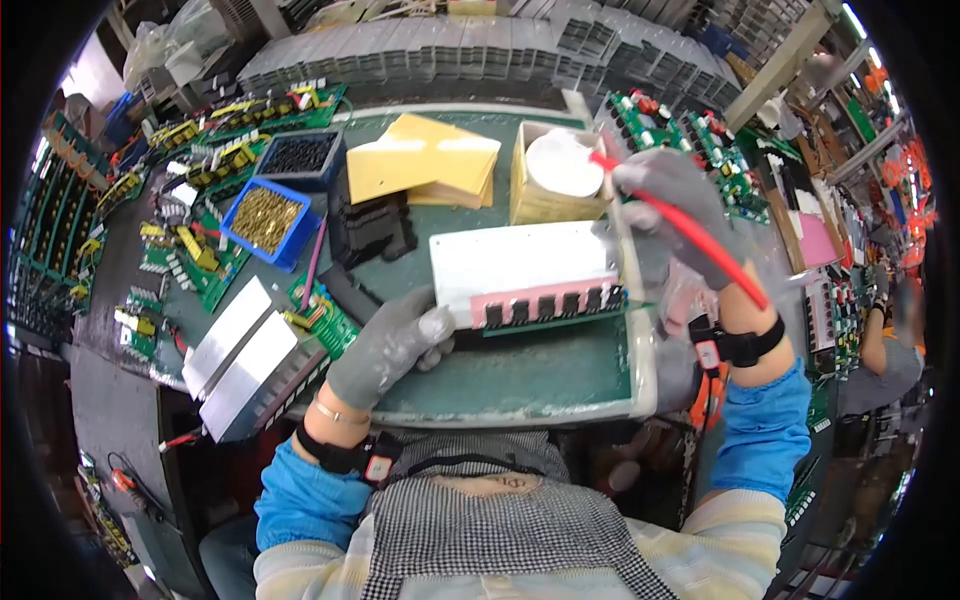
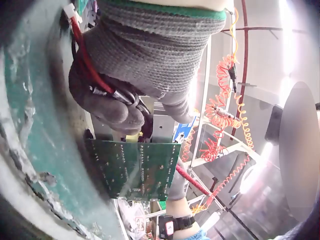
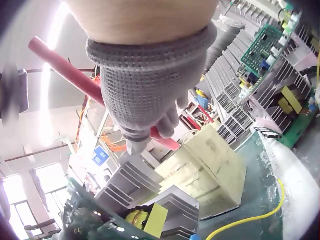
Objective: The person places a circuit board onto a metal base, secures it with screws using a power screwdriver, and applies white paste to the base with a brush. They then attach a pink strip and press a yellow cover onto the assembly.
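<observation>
My gloved left hand (image 1: 395, 345) grips the left end of a circuit board assembly with a broad white metal heatsink (image 1: 520, 255). Along the heatsink's near side, several black components stand on a pink strip (image 1: 545, 308). The left wrist view shows the green underside of its board (image 2: 135, 167) and red and black wires (image 2: 95, 75) beside the fingers. In my gloved right hand (image 1: 680, 195) is a long red rod (image 1: 700, 240). Its far end points toward a pale yellow box (image 1: 520, 190) with a round white piece (image 1: 562, 165) on top.
Yellow sheets (image 1: 420, 160) lie behind the assembly. A blue bin of brass-coloured small parts (image 1: 265, 218) and a bin of black parts (image 1: 300, 155) stand at the left. Another heatsink assembly (image 1: 255, 360) sits by my left arm, with populated circuit boards (image 1: 690, 145) at the back right.
</observation>
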The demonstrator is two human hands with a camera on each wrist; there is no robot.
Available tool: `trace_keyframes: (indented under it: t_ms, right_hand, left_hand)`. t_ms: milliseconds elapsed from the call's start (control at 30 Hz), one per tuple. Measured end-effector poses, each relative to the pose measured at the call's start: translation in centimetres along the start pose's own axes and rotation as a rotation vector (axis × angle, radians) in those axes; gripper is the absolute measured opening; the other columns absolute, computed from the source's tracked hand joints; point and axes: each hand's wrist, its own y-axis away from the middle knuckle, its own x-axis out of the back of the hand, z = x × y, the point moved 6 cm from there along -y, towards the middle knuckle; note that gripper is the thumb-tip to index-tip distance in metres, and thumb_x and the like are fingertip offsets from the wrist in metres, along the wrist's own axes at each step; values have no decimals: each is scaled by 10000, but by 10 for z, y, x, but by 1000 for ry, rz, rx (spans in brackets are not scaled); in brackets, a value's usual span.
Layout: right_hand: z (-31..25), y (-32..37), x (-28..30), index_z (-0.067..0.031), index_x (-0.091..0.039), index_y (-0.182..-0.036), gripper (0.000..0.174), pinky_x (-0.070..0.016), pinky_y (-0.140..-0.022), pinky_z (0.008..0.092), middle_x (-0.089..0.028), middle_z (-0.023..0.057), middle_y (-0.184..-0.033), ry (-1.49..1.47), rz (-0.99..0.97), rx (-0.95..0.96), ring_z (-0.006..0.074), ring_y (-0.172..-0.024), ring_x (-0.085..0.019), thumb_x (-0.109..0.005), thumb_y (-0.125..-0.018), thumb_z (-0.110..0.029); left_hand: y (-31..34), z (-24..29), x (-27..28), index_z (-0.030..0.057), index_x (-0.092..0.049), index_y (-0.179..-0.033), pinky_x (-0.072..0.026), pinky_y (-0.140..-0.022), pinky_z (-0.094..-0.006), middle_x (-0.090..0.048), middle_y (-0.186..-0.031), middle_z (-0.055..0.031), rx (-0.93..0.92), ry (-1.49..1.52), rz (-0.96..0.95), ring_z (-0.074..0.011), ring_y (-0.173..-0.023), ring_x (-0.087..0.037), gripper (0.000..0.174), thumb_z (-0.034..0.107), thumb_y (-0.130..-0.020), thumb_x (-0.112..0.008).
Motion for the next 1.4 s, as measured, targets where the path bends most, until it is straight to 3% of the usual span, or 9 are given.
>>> trace_keyframes:
  t_ms: [67,133,200,333,400,833,933,1133,1400]
  right_hand:
    - [-18,-1,29,-24,-680,-1138,347,-516,-813,365,-671,93,-956,-102,56,-63,268,-890,-658,-740,-848,-205]
    - [-34,9,49,18,-659,-1176,350,-515,-858,313,-694,91,-1031,-466,237,-397,185,-956,-659,-716,-872,-146]
    - [-61,11,67,31,-649,-1201,363,-516,-872,271,-691,76,-1039,-537,352,-537,134,-975,-645,-713,-877,-120]
    - [-106,-4,70,24,-661,-1140,318,-523,-835,258,-692,80,-1008,-495,307,-571,119,-915,-650,-735,-858,-101]
    - [-122,-15,57,3,-667,-1057,251,-523,-795,264,-695,40,-924,-515,323,-492,121,-872,-657,-755,-862,-127]
    - [-130,-55,10,-18,-667,-962,234,-513,-734,313,-671,69,-840,-449,167,-446,168,-788,-647,-761,-873,-213]
    - [-130,-59,6,-19,-662,-946,232,-509,-722,318,-666,72,-827,-471,164,-411,177,-775,-644,-753,-877,-220]
    - [-132,-67,10,-31,-647,-922,188,-507,-692,322,-664,68,-796,-327,69,-355,186,-738,-646,-717,-888,-202]
    - [-116,-50,20,-35,-633,-915,145,-507,-642,311,-656,71,-753,-214,84,-346,173,-682,-639,-685,-895,-168]
  left_hand:
    - [2,1,0,-26,-596,-1129,-390,-568,-213,-560,-793,-21,-27,-22,1,-68,-627,-464,732,671,-908,-559]
    - [1,-3,1,-10,-600,-1111,-397,-573,-217,-570,-808,-20,-60,-9,0,-71,-640,-473,707,669,-923,-547]
    - [2,-8,2,-2,-603,-1090,-400,-573,-220,-575,-814,-22,-33,-47,18,-75,-646,-481,708,684,-923,-539]
    - [4,-6,1,13,-605,-1050,-405,-572,-223,-581,-813,-26,-35,-72,27,-78,-645,-491,700,698,-925,-532]
    - [3,-7,1,15,-605,-1052,-408,-572,-223,-580,-810,-26,-33,-61,17,-76,-644,-491,689,690,-927,-539]
    - [-3,-18,4,40,-585,-990,-420,-571,-210,-570,-804,-16,-3,-54,16,-68,-654,-487,629,666,-925,-559]
    - [-8,-25,7,-23,-614,-1053,-464,-549,-236,-593,-775,-40,16,5,16,-84,-636,-541,693,643,-866,-663]
    - [-7,-24,7,-27,-613,-1067,-462,-547,-235,-593,-775,-40,40,-3,36,-85,-622,-534,707,642,-851,-678]
    - [1,-12,2,8,-604,-1086,-418,-571,-209,-573,-799,-20,-16,-67,37,-68,-646,-490,702,688,-919,-548]
